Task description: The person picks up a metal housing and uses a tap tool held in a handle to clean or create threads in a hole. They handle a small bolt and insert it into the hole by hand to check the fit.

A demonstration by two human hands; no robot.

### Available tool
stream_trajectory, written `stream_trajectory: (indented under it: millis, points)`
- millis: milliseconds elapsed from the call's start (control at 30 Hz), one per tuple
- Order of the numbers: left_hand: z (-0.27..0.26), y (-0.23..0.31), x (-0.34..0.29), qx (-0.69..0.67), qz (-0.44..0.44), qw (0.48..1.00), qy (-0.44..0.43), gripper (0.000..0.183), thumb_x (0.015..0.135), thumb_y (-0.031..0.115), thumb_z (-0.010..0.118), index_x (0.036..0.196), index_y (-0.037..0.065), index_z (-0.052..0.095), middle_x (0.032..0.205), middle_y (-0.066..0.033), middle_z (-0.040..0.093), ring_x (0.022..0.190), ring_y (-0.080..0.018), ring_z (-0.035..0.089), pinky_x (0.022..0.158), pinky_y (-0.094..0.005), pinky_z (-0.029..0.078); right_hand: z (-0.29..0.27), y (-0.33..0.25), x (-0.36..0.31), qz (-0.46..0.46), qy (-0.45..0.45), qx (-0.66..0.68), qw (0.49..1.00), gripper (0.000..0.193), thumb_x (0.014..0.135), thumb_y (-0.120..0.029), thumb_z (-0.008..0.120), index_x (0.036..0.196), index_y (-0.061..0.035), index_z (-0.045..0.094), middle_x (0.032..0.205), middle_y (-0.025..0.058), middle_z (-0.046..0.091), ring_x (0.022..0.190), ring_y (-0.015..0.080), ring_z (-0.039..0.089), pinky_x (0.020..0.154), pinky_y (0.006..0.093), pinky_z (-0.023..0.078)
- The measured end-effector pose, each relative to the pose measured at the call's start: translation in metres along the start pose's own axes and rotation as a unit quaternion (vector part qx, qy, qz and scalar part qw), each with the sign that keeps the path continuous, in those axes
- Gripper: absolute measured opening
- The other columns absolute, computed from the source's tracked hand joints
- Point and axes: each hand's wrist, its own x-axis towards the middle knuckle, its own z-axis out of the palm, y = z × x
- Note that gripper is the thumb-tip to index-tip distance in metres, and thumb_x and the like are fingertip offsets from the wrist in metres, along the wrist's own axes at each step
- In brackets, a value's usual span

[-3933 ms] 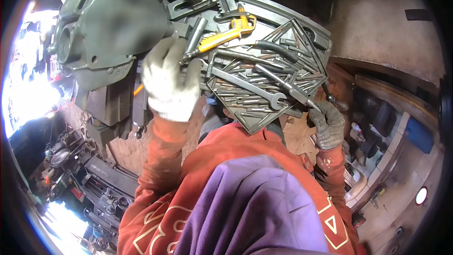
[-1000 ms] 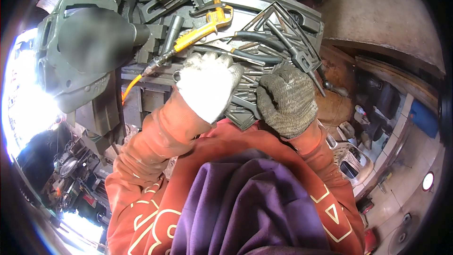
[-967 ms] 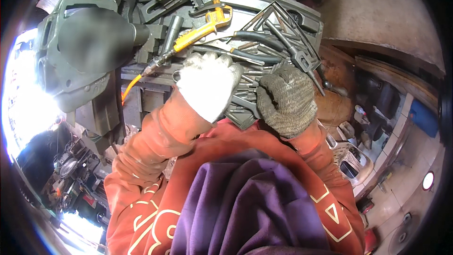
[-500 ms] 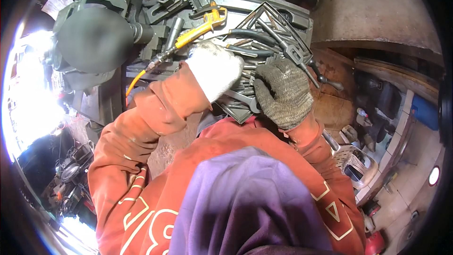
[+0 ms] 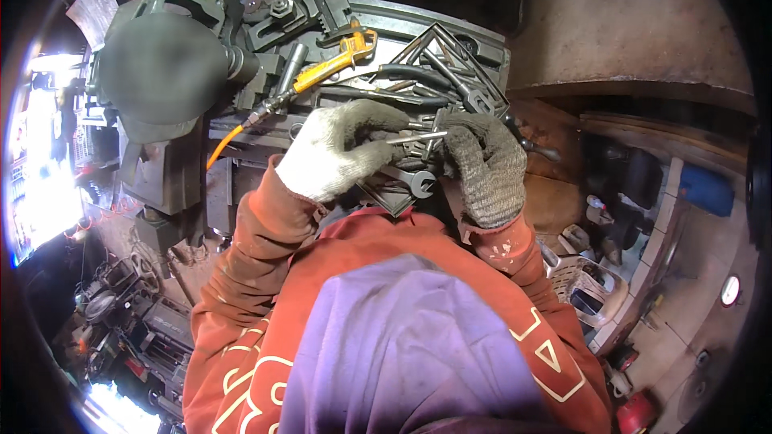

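Observation:
My left hand [image 5: 336, 151], in a whitish work glove, pinches a thin, shiny metal rod [image 5: 416, 137] between thumb and fingers. The rod's other end reaches the fingertips of my right hand [image 5: 487, 167], in a grey knit glove. Those fingers are curled, and a small dark metal piece stands beside them; whether they grip it or the rod end is hidden. Below both hands is a metal tray [image 5: 392, 202] full of loose tools. An open-end wrench [image 5: 418, 183] lies at its near side. Black-handled pliers [image 5: 414, 75] rest across its far part.
Left of the tray lies a yellow air blow gun [image 5: 326, 71] with an orange hose [image 5: 223, 147]. Dark clamp blocks [image 5: 281, 16] sit behind it on the metal table. A large machine head [image 5: 165, 64] stands at the left. A plastic basket [image 5: 619, 299] is low at the right.
My left hand has drawn back from over the tools, and the thin rod now shows between its fingers. My right hand's fingers have curled in closer to it. The whole view has shifted slightly.

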Motion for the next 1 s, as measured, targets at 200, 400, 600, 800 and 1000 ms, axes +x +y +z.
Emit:
stream_trajectory:
  millis: [200, 400, 600, 800, 1000]
  points:
    - [0.006, -0.006, -0.009, -0.082, -0.022, 0.995, 0.045, 0.039, 0.089, -0.003, 0.065, 0.127, -0.011, 0.064, 0.11, -0.0181, 0.073, 0.096, -0.0226, 0.075, 0.085, -0.0349, 0.063, 0.003, 0.0, -0.004, 0.015, 0.008, 0.02, 1.0, 0.026, 0.102, -0.02, 0.068, 0.115, 0.0019, 0.07, 0.084, 0.0032, 0.069, 0.067, 0.0081, 0.058, 0.059, 0.0247, 0.047]
    - [0.004, -0.022, -0.01, -0.028, 0.053, 0.996, 0.074, 0.032, 0.09, 0.007, 0.073, 0.119, -0.007, 0.071, 0.098, -0.012, 0.077, 0.087, -0.0137, 0.074, 0.076, -0.0276, 0.06, 0.005, -0.004, -0.005, 0.038, -0.001, 0.038, 0.999, 0.024, 0.102, -0.021, 0.069, 0.111, 0.0013, 0.069, 0.082, 0.0037, 0.068, 0.066, 0.0081, 0.057, 0.057, 0.0259, 0.047]
    - [0.016, 0.0, -0.01, 0.016, 0.046, 0.996, 0.078, 0.029, 0.089, 0.006, 0.072, 0.115, -0.005, 0.073, 0.097, -0.0104, 0.076, 0.087, -0.0152, 0.07, 0.082, -0.0303, 0.056, 0.007, -0.005, -0.003, -0.08, 0.024, -0.085, 0.993, 0.021, 0.099, -0.02, 0.072, 0.106, 0.0004, 0.071, 0.081, 0.0041, 0.067, 0.065, 0.0082, 0.057, 0.057, 0.0259, 0.045]
    - [-0.025, -0.014, -0.063, -0.129, 0.065, 0.943, 0.301, 0.049, 0.109, 0.037, 0.045, 0.082, 0.0, 0.063, 0.066, -0.0116, 0.063, 0.049, -0.017, 0.056, 0.047, -0.0291, 0.042, -0.015, -0.096, -0.031, -0.03, 0.102, -0.02, 0.994, 0.011, 0.094, -0.007, 0.067, 0.094, 0.0024, 0.072, 0.081, 0.0128, 0.069, 0.074, 0.0243, 0.068, 0.067, 0.0344, 0.052]
    - [-0.01, 0.016, -0.087, -0.041, 0.16, 0.959, 0.229, 0.031, 0.093, 0.01, 0.062, 0.117, -0.009, 0.07, 0.104, -0.0176, 0.075, 0.091, -0.019, 0.071, 0.08, -0.0286, 0.056, -0.001, -0.107, -0.019, -0.072, 0.061, -0.056, 0.994, 0.017, 0.096, -0.014, 0.069, 0.098, 0.0016, 0.073, 0.086, 0.0133, 0.071, 0.077, 0.025, 0.068, 0.072, 0.0363, 0.053]
